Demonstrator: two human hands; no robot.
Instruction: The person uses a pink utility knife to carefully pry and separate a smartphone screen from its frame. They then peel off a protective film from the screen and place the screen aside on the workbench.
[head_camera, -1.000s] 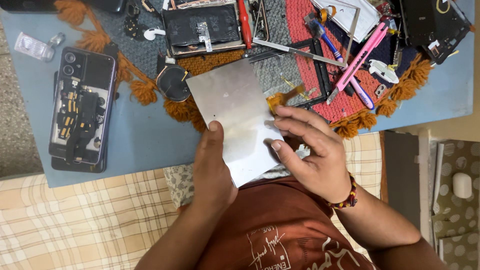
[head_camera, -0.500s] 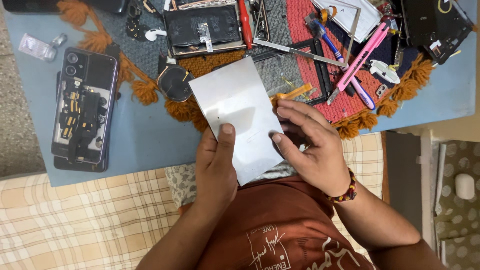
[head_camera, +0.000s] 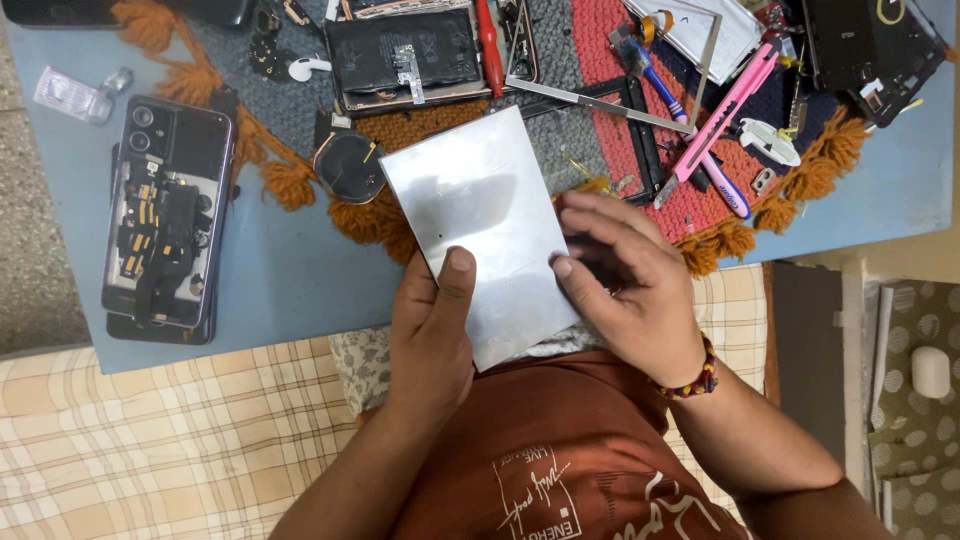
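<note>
Left hand (head_camera: 430, 330) grips the near edge of a flat, dull silver rectangular metal sheet (head_camera: 478, 225), thumb pressed on its top face, fingers hidden beneath. That sheet lies directly ahead of the hand, its long axis running away from the person and leaning slightly left, hovering over the near edge of a pale blue table (head_camera: 300, 290). Right hand (head_camera: 625, 290) touches the sheet's right edge with curled fingertips; whether it pinches anything small cannot be told. Both hands are equally close, one on each side.

From the left: one opened smartphone with its back cover off and circuitry exposed (head_camera: 165, 215); one black round coil part (head_camera: 350, 165); one dark phone body showing a black battery (head_camera: 405, 50); one red-handled screwdriver (head_camera: 488, 45); one pink utility knife (head_camera: 722, 115) on a fringed woven mat (head_camera: 620, 120).
</note>
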